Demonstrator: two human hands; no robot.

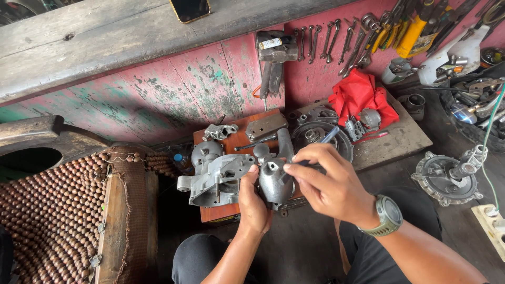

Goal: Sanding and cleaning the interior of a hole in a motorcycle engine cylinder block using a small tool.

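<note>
Left hand clamped on grey metal casting; right hand pinches blue-handled tool (tip hidden) over orange board's near edge.

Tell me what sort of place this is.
Most likely a small mechanic's workshop. Wrenches hang along the red wall, greasy metal parts lie on the floor, and the left hand holds a grey engine casting while the right hand works a tool into it.

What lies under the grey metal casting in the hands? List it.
Under the grey metal casting sits an orange wooden board holding a larger aluminium housing. The casting and both hands cover the board's middle.
</note>
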